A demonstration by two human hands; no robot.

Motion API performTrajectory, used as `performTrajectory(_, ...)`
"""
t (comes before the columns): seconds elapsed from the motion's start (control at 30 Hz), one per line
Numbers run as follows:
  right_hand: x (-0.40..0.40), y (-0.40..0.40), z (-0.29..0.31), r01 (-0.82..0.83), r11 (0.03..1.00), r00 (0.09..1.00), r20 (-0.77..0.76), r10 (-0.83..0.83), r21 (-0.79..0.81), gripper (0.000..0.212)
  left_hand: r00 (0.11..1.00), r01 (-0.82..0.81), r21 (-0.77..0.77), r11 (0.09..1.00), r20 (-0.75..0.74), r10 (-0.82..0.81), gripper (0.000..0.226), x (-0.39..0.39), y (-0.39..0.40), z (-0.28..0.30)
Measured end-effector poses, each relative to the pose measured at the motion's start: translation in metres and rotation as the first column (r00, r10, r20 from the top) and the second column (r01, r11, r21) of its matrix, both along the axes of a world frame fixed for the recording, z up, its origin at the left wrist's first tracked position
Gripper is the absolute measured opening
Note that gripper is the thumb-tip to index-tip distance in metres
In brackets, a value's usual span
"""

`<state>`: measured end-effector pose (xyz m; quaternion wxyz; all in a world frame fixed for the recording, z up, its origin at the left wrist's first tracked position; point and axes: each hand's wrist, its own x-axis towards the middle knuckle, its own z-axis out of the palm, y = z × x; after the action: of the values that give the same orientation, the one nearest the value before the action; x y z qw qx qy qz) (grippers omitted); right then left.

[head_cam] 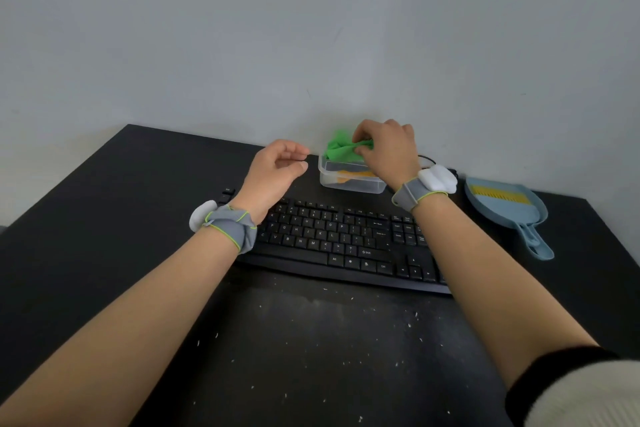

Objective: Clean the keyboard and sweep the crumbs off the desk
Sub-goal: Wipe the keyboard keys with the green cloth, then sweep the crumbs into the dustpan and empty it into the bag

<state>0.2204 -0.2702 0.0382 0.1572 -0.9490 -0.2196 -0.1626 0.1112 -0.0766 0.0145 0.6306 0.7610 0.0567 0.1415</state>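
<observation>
A person's right hand (386, 146) pinched a green cloth (341, 149) at the mouth of a clear tub (349, 182) that stood against the wall behind the keyboard (346, 246). The left hand (277, 168) hovered just beside the tub, loosely curled and holding nothing. The keyboard lay across the middle of the black desk (86, 218), partly under both forearms. Pale crumbs (408, 322) lay scattered over the desk in front of it, so the sweeping appeared not yet done. A blue dustpan (509, 208) with a yellow comb edge sat untouched at the right, well apart from the crumbs. By the look of it the job was at its start: the cloth was only being fetched, with wiping the keys and clearing the desk both left to do.
</observation>
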Motion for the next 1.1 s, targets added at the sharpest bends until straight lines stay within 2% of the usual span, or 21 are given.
performTrajectory(0.17, 0.008, 0.005, -0.018, -0.02, 1.0, 0.993, -0.115, 0.022, 0.02, 0.012, 1.0, 0.006, -0.014, 1.0, -0.028, -0.006, 0.023, 0.003, 0.006, -0.005)
performTrajectory(0.43, -0.002, -0.003, -0.014, -0.035, 0.999, 0.998, -0.046, 0.034, -0.031, 0.024, 0.999, 0.015, -0.034, 0.999, -0.048, -0.016, 0.022, 0.001, 0.004, -0.008)
performTrajectory(0.53, -0.017, -0.019, -0.007, -0.022, 0.999, 1.0, 0.012, 0.021, 0.045, 0.02, 0.999, 0.033, -0.061, 0.998, -0.036, -0.035, 0.019, -0.004, -0.004, -0.004)
performTrajectory(0.7, -0.042, -0.055, -0.002, 0.004, 0.992, 1.0, -0.004, -0.003, 0.123, 0.012, 0.997, 0.079, -0.093, 0.993, -0.012, -0.08, 0.013, -0.014, -0.025, 0.003)
performTrajectory(0.83, -0.069, -0.097, -0.003, 0.111, 0.968, 0.994, -0.032, -0.106, 0.224, 0.027, 0.99, 0.139, -0.104, 0.985, 0.0, -0.14, 0.012, -0.022, -0.052, 0.008)
performTrajectory(0.97, -0.088, -0.131, -0.007, 0.161, 0.96, 0.987, -0.053, -0.153, 0.231, 0.04, 0.982, 0.185, -0.095, 0.978, -0.016, -0.188, 0.013, -0.024, -0.075, 0.008)
performTrajectory(1.0, -0.096, -0.148, -0.006, 0.174, 0.956, 0.985, -0.052, -0.166, 0.238, 0.036, 0.976, 0.216, -0.089, 0.972, -0.02, -0.219, 0.013, -0.025, -0.09, 0.009)
performTrajectory(1.07, -0.102, -0.163, -0.006, 0.185, 0.949, 0.983, -0.062, -0.174, 0.254, 0.014, 0.972, 0.229, -0.083, 0.97, -0.028, -0.232, 0.014, -0.024, -0.1, 0.009)
performTrajectory(1.1, -0.105, -0.166, -0.005, 0.21, 0.944, 0.978, -0.075, -0.197, 0.254, 0.011, 0.973, 0.226, -0.084, 0.971, -0.029, -0.229, 0.014, -0.024, -0.102, 0.009)
